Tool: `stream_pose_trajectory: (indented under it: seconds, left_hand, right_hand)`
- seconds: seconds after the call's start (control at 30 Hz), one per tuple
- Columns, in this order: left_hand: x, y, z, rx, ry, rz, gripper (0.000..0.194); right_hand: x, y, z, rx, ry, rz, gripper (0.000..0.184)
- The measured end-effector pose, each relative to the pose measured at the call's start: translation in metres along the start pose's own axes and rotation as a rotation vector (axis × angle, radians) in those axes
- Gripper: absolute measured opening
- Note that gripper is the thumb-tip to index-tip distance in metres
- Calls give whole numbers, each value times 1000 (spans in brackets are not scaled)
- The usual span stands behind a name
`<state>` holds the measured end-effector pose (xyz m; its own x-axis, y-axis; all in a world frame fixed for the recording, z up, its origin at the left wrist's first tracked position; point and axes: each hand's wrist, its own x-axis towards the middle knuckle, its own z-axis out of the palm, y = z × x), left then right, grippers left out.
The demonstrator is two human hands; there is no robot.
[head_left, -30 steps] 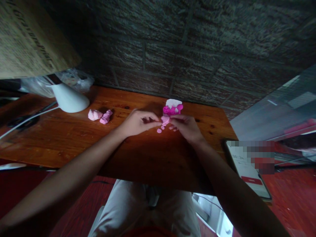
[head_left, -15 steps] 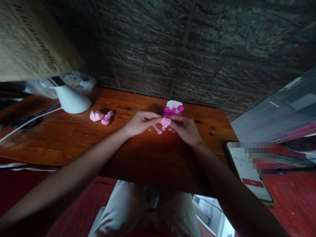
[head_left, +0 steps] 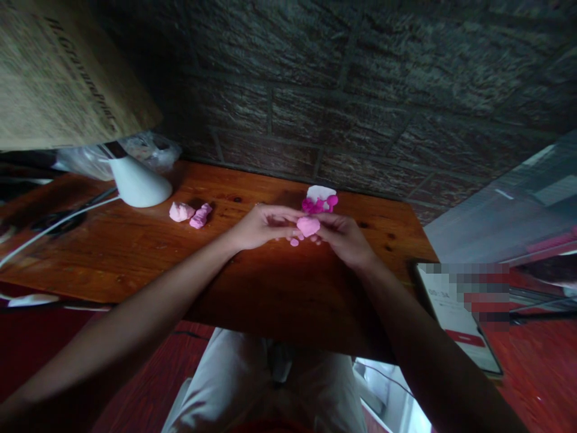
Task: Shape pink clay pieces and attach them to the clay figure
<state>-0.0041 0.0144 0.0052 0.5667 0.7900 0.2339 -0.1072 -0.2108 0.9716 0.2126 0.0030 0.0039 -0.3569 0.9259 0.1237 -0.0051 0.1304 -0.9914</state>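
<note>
A flattened piece of pink modelling clay is pinched between my two hands above the wooden table. My left hand grips its left side with thumb and fingers. From the other side my right hand holds it, the fingertips partly hidden behind the clay. Just below lies a small pink clay disc on the table. Behind my fingers, bright magenta shaped pieces rest at a white sheet or card. To the left sit a pale pink clay lump and a darker pink clay lump.
A lamp with a white base and a printed shade stands at the left, its cable crossing the table. Crumpled clear plastic lies behind it. A tablet is at the right edge. The brick wall borders the back.
The clay piece in my hands now faces the camera more and looks wider. My hands have shifted only slightly, and the whole view has moved a little.
</note>
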Motion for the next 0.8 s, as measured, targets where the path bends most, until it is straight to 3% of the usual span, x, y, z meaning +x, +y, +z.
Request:
stream_pose_trajectory:
  seconds: [0.1,0.27,0.37,0.57,0.8]
  left_hand:
    - [0,-2,1,29,32,33,38]
    - [1,-4,0,213,229,164,33]
    - [0,-4,1,348,313,247,32]
    - [-3,-4,6,562,315,329,28]
    - [-4,-2,10,649,308,386,24]
  right_hand:
    - [0,-1,0,81,11,43,36]
    - [0,-7,-3,251,213,73,35]
    - [-2,-12,3,340,204,106,36]
    - [-4,-12,18,368,186,102,47]
    - [-2,-8,23,354,198,101,52]
